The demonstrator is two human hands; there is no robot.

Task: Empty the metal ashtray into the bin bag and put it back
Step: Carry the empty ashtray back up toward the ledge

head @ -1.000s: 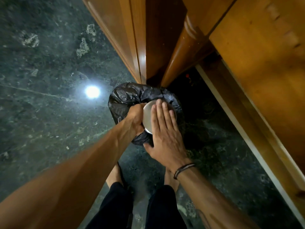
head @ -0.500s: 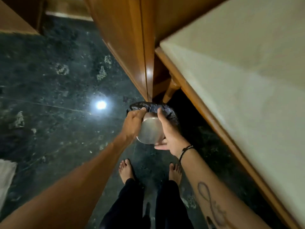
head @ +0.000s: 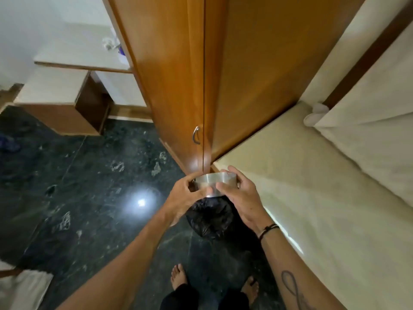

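Note:
A round metal ashtray (head: 215,181) is held upright at about chest height between both hands. My left hand (head: 184,195) grips its left side and lower rim. My right hand (head: 240,193) wraps its right side, thumb across the front. Directly below them on the dark floor stands the black bin bag (head: 210,217), partly hidden by my wrists. The inside of the ashtray is not visible.
A wooden wardrobe (head: 178,86) with a metal handle (head: 196,135) stands straight ahead. A cream table top (head: 312,198) runs along the right. White shelves (head: 73,63) and a low wooden unit are at the back left. My bare feet (head: 178,276) stand on dark marble.
The ashtray has been lifted from the bin bag's mouth up to table height and turned from tipped to upright. My view has risen, showing the wardrobe and table top.

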